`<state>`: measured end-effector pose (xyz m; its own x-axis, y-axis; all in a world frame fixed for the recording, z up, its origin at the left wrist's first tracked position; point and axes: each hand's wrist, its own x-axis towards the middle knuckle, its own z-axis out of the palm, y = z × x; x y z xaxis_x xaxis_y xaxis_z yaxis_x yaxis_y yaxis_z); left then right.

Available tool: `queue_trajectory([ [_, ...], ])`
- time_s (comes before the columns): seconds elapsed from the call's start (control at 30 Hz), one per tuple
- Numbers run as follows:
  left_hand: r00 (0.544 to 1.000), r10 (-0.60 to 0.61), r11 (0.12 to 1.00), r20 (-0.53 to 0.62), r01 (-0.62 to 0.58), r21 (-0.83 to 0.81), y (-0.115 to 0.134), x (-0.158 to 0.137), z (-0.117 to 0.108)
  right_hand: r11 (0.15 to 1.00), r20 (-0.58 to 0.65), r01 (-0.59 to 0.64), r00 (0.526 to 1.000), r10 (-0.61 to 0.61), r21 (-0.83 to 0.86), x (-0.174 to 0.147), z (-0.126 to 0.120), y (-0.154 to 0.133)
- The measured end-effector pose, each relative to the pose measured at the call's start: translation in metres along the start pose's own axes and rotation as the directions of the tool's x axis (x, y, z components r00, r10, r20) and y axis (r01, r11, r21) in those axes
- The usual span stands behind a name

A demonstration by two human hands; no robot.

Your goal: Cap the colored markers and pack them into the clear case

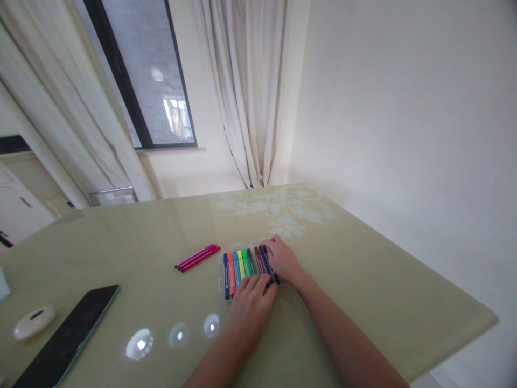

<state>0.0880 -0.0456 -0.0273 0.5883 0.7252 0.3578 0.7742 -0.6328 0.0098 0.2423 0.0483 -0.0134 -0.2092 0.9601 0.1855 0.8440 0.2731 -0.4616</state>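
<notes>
A clear plastic case (pixel 221 284) lies flat on the table, holding a row of colored markers (pixel 240 264) in blue, orange, yellow, green, grey, red and dark purple. My left hand (pixel 252 302) curls over the near edge of the case, its fingers bent across the lower ends of the markers. At the row's right end, my right hand (pixel 285 262) has its fingers closed around the top of a dark marker (pixel 271 268); its thumb is partly hidden. Left of the case, apart from both hands, several pink and red markers (pixel 197 257) lie together slantwise.
The glossy greenish table (pixel 383 302) carries a dark tablet or phone (pixel 72 337) and a white oval object (pixel 34 322) at the left. A white wall (pixel 404 134) runs along the table's right side. Curtains (pixel 250 91) and a window (pixel 149 70) are behind it.
</notes>
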Motion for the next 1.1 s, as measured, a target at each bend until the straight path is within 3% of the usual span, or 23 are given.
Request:
queue_trajectory([
  [0.1, 0.99, -0.132, 0.99, -0.055, 0.128, -0.063, -0.0033, -0.0007, 0.0036, 1.0, 0.005, 0.004, 1.0, -0.004, 0.011, 0.001, -0.0002, 0.0011],
  [0.2, 0.976, -0.215, 0.969, -0.041, 0.208, -0.132, -0.006, -0.0012, 0.0038, 1.0, 0.016, -0.001, 1.0, 0.001, 0.0, 0.0024, 0.0006, 0.0029],
  [1.1, 0.977, -0.211, 0.971, 0.017, 0.212, -0.116, -0.0045, 0.0013, -0.0048, 0.999, 0.043, -0.017, 0.999, 0.018, -0.029, 0.0039, -0.0019, 0.0028],
])
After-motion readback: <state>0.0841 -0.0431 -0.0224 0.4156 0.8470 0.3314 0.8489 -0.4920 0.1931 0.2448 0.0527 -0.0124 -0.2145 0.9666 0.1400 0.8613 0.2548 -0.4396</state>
